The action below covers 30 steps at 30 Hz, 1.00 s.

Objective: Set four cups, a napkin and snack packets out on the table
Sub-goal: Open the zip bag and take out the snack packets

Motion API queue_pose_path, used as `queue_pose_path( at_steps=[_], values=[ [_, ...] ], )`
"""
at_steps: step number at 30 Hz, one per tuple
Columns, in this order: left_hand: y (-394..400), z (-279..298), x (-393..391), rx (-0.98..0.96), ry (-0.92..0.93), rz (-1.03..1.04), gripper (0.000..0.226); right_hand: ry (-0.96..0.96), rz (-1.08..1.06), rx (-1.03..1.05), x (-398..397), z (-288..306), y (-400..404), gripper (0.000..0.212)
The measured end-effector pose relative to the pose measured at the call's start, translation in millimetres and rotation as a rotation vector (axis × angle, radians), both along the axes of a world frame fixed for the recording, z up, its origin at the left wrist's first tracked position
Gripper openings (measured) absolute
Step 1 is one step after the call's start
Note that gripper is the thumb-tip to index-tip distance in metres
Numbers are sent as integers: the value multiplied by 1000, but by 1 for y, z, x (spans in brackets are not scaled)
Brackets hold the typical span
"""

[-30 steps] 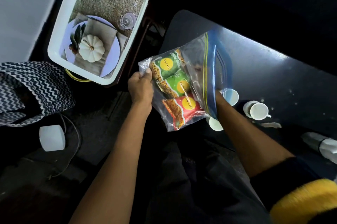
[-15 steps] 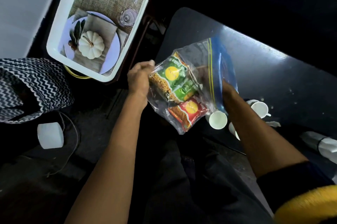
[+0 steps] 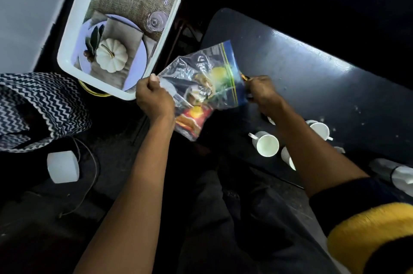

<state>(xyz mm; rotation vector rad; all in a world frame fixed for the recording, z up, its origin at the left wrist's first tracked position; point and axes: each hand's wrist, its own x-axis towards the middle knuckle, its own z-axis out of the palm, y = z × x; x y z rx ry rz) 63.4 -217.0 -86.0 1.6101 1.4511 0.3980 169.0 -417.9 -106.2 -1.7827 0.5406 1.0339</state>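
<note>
A clear zip bag (image 3: 201,81) with a blue top strip hangs blurred above the dark table's (image 3: 312,77) left end. Inside it are green and red snack packets (image 3: 194,115). My left hand (image 3: 154,97) pinches the bag's left corner. My right hand (image 3: 262,90) grips its blue right edge. White cups stand on the table: one (image 3: 267,145) below my right forearm, one (image 3: 319,130) to its right, and parts of others (image 3: 287,157) show beside the arm.
A white tray (image 3: 73,34) with a burlap mat, plate, white pumpkin and glass sits at the upper left. A zigzag-patterned bag (image 3: 40,108) lies at the left, a white block (image 3: 63,166) on the floor below it. Something white (image 3: 400,173) lies at the table's right end.
Both hands turned the bag so that its blue strip now points right. My right hand came out from behind the bag and holds its edge; the bag is motion-blurred.
</note>
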Motion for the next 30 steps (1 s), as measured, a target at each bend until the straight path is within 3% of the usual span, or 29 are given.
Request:
queue_pose_path(
  at_steps=[4,9,12,15,17,19,20,21,26,28,30],
  values=[
    [11,-2,-11,-106,-69,-79,25,36,-96,0,0,-10,-16,19],
    [-6,11,-7,-278,-97,-257,25,75,-48,-3,-6,-16,-12,16],
    [-19,23,0,-384,-138,-352,23,-13,-27,-133,-12,-31,-8,9],
    [-31,38,11,-539,-187,-340,26,-205,-10,-277,-20,-56,-13,40],
    [-39,48,20,-783,-280,-237,28,-222,-105,-186,-29,-45,-9,36],
    [-43,54,25,-1072,-348,-102,29,-191,-237,34,-37,-22,-1,17],
    [-42,54,26,-1160,-341,-51,29,-164,-304,142,-40,-17,1,5],
    [-42,54,26,-1215,-344,-2,29,-140,-355,195,-43,-14,1,7],
    [-30,44,16,-1236,-498,122,32,-151,-455,118,-42,-16,-12,32],
    [-22,38,8,-1153,-505,69,47,-139,-535,114,-36,-17,-16,33],
    [-19,35,-1,-1007,-394,-62,65,-136,-566,113,-30,-17,-18,30]
  ],
)
